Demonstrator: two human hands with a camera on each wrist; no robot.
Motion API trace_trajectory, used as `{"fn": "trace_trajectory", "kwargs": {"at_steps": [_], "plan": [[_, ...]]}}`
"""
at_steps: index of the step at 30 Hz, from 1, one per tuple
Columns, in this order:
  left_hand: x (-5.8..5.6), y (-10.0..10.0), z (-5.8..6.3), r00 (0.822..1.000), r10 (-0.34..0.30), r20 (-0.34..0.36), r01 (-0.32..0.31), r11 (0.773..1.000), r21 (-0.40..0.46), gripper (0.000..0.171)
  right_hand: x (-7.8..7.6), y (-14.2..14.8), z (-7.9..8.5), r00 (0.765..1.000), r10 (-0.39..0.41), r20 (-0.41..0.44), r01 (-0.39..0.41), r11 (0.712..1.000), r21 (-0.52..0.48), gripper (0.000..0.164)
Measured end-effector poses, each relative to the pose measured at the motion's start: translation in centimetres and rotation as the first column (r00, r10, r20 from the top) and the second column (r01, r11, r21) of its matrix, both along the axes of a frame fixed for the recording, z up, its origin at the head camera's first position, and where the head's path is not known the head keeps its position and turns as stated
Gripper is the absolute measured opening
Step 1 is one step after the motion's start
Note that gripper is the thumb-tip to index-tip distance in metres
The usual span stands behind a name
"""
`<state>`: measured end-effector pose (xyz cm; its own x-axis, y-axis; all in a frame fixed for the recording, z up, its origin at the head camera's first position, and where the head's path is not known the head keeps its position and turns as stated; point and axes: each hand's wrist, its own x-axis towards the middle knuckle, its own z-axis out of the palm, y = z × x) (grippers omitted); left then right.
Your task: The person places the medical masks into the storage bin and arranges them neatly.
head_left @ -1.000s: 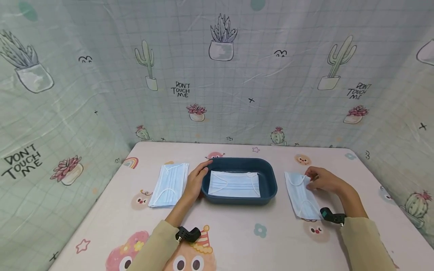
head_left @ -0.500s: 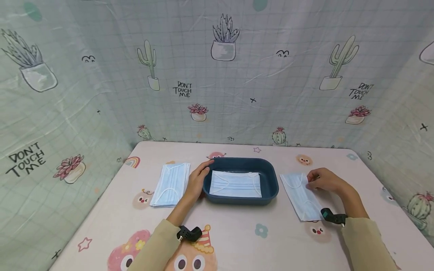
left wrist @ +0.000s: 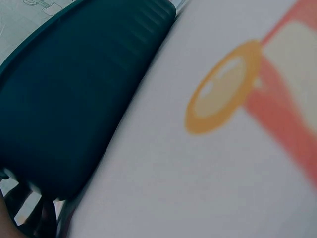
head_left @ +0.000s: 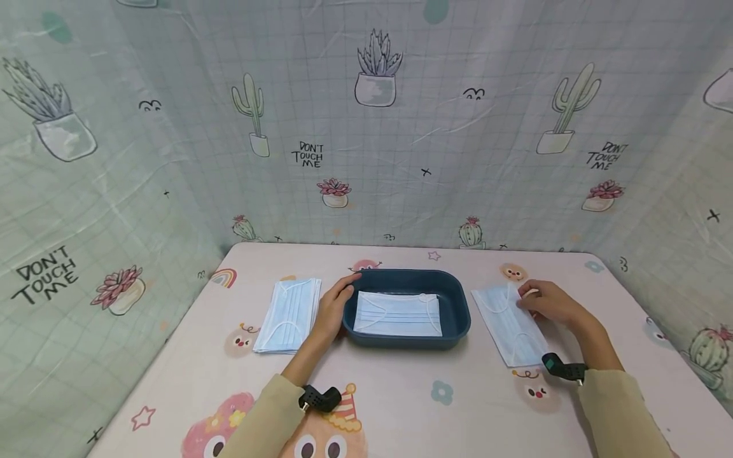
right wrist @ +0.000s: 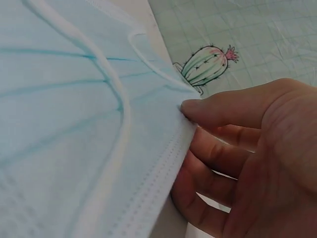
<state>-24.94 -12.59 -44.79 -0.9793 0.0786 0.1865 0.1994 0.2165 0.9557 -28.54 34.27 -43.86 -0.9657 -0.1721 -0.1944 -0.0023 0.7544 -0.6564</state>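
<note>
In the head view, my left hand holds the left end of a dark blue plastic basket. The left wrist view shows the basket's outer wall close up, with slots at one end. A light blue face mask lies flat in the basket, crosswise. To its right, my right hand pinches the edge of another face mask between thumb and fingers. In the right wrist view this mask is tilted up, its white ear loop across the front; the fingers curl behind its edge.
A stack of light blue masks lies left of the basket, beside my left forearm. The table has a pale printed cover. Patterned cloth walls enclose its back and sides.
The mask in my right hand has shifted slightly left, and its pinched edge has lifted. My left hand and the basket stay in place.
</note>
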Motion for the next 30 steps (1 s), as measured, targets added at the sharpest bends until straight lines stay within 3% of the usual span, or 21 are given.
{"fn": "trace_trajectory", "kwargs": {"at_steps": [2, 9, 11, 22, 30], "plan": [[0.0, 0.0, -0.1, 1.000, 0.003, -0.003, -0.003, 1.000, 0.001, 0.039, 0.0, 0.0, -0.1, 1.000, -0.019, 0.004, 0.019, 1.000, -0.005, 0.036], [-1.8, -0.2, -3.3, 1.000, 0.027, 0.001, -0.027, 1.000, 0.015, 0.039, 0.1, 0.3, -0.7, 1.000, -0.027, -0.007, 0.027, 0.998, -0.051, 0.024], [-1.9, -0.2, -3.6, 0.999, 0.035, -0.011, -0.035, 0.999, 0.025, 0.038, 0.1, 0.3, -0.8, 1.000, -0.020, -0.012, 0.020, 0.998, -0.061, 0.023], [-1.8, -0.1, -3.9, 0.997, 0.058, -0.050, -0.058, 0.998, 0.019, 0.035, 0.1, 0.2, -0.6, 1.000, 0.003, -0.028, -0.004, 0.999, -0.046, 0.046], [-1.8, -0.1, -4.1, 0.997, 0.052, -0.053, -0.050, 0.998, 0.031, 0.036, 0.0, 0.3, -0.7, 0.998, 0.002, -0.056, -0.004, 0.999, -0.043, 0.029]]}}
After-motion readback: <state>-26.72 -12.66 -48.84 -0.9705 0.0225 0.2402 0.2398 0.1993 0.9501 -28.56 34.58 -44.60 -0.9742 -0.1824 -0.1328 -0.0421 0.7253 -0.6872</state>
